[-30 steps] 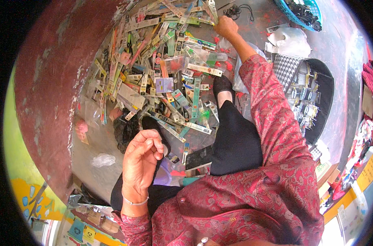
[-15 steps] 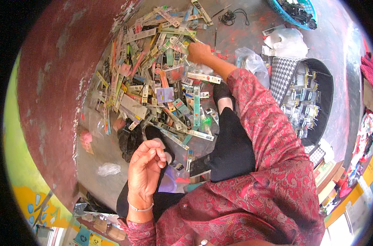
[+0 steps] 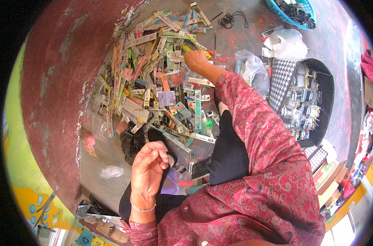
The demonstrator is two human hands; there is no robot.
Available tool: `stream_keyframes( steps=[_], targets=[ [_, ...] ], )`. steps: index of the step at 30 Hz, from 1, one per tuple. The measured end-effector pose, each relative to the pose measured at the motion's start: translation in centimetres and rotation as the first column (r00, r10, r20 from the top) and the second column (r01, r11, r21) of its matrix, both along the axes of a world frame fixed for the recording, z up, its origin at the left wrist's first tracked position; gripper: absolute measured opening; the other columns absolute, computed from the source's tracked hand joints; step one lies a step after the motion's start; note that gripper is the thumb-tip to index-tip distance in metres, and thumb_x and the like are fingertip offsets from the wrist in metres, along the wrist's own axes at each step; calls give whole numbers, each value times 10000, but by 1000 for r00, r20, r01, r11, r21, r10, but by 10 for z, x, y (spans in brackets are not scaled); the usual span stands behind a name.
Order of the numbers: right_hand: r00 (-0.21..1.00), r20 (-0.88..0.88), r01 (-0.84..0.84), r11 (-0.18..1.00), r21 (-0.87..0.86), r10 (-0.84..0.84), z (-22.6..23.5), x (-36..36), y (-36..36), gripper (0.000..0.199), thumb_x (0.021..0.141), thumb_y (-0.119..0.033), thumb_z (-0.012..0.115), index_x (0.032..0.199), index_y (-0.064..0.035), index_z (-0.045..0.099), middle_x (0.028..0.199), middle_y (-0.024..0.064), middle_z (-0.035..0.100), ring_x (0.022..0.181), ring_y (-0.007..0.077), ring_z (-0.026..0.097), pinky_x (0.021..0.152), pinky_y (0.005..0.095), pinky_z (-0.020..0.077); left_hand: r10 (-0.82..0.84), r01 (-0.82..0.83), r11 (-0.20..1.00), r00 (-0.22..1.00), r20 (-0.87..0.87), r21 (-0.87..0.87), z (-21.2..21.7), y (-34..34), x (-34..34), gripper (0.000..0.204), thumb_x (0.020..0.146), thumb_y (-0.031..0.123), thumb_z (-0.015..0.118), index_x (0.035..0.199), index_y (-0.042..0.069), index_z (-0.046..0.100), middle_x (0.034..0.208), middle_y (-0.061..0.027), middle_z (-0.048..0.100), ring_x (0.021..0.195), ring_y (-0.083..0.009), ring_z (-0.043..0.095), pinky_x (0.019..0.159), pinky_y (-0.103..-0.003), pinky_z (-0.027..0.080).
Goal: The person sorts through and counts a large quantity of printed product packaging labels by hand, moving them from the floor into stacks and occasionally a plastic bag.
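Observation:
My right hand (image 3: 196, 61) reaches to the far right part of a heap of long narrow packets (image 3: 133, 74) on the floor. Its fingers are bent down, and what they grip, if anything, is hidden. A yellow and black strip (image 3: 186, 48) lies against its far side. My left hand (image 3: 148, 166), a thin bangle on its wrist, is raised near my body with the palm turned up. Its fingers curl in towards the thumb, with nothing visible in them. The packets are flat, many with clear plastic and coloured card. A purple square packet (image 3: 166, 98) lies mid-heap.
My black-clad legs (image 3: 229, 147) flank the heap's near side. To the right stand a checked black-and-white case (image 3: 282, 78) holding clear packs, a clear plastic bag (image 3: 254, 69) and white wrapping (image 3: 285, 43). A blue basket (image 3: 276, 12) is far right; a dark red wall (image 3: 51, 102) rises left.
My right hand has shifted slightly left and nearer, showing the yellow and black strip beside it. The left hand keeps its curled pose; the whole view has shifted a little.

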State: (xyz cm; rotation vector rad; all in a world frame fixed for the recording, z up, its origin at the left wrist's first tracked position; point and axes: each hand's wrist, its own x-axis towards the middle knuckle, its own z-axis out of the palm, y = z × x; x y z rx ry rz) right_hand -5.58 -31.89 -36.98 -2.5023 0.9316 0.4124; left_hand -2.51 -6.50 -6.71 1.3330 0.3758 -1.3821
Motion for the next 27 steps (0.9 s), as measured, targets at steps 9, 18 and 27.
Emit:
stream_keyframes(
  steps=[9,18,27],
  targets=[
    [968,48,-242,866,437,247,52,3,74,363,601,-264,608,859,-10,631,852,183,628,808,329,617,698,432,490,-24,23,999,999,-26,-37,1,1,1,161,784,96,571,919,20,528,702,-56,542,636,-129,490,534,-215,391],
    [923,207,197,861,469,-324,35,-57,-52,367,626,-264,612,867,12,638,777,166,639,693,257,621,645,370,482,-42,39,997,998,-36,-65,3,8,5,160,791,110,558,914,9,548,739,-52,545,665,-129,489,579,-222,377],
    [904,25,325,722,610,-427,18,-82,-44,364,631,-253,697,869,16,641,747,92,621,643,177,560,615,316,445,-11,11,1000,1000,-10,-18,0,3,1,153,797,94,549,926,16,525,695,-53,535,623,-122,478,527,-206,385]
  ],
)
